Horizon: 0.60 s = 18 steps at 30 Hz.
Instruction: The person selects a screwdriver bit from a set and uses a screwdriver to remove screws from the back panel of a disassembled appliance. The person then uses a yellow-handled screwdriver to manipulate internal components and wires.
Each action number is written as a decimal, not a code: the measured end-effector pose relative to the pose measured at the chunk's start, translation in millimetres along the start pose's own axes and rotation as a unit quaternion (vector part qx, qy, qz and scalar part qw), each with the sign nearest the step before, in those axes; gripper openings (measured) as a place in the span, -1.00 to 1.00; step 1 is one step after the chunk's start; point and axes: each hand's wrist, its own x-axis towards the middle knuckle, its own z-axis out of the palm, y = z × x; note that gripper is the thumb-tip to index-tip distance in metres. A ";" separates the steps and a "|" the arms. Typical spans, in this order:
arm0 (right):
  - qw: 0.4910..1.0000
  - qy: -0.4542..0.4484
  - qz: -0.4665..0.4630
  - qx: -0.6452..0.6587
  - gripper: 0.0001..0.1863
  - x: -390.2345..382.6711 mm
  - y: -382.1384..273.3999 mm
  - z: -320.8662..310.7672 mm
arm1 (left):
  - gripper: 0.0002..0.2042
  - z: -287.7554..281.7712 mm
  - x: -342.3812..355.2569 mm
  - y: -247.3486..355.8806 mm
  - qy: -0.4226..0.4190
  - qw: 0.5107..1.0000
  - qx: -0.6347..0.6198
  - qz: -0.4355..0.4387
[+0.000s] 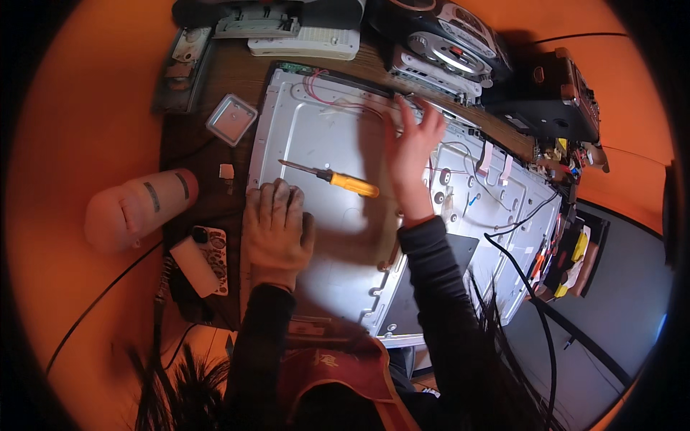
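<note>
A large silver metal panel (pixel 327 144), looking like the back of a flat screen, lies under both of my hands. My left hand (pixel 274 226) rests flat on its left side, fingers stretched forward and holding nothing. At the panel's far edge, my right hand (pixel 413 147) reaches with its fingers apart; I see nothing gripped in it, though its fingertips are close to the edge strip. Between the two hands lies a screwdriver (pixel 352 184) with a yellow handle, its tip pointing left. Thin red wires (pixel 338 103) run along the far left part of the panel.
Left of the panel are a square metal tray (pixel 232 119), a pale cylinder (pixel 144 208) and a phone (pixel 214 251) partly under a white roll. Stereo equipment (pixel 453 54) and a black speaker box (pixel 543 97) line the back. A black cable (pixel 528 284) crosses the right side.
</note>
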 end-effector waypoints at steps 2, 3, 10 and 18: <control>0.998 -0.015 -0.043 -0.038 -0.54 11.2 30.2 0.3 | -0.63 0.6 2.5 2.2 0.018 1.000 0.017 0.003; 0.998 -0.039 -0.047 -0.021 -0.58 16.2 39.1 2.2 | -0.63 0.3 3.1 3.3 0.030 0.999 0.019 0.009; 0.961 -0.224 -0.163 -0.020 -0.80 46.2 66.4 12.3 | -0.65 -1.1 4.8 5.9 0.027 0.999 0.032 0.011; 0.954 -0.217 -0.208 0.007 -0.82 53.9 72.2 16.5 | -0.62 1.6 1.5 4.9 0.020 0.999 0.033 0.009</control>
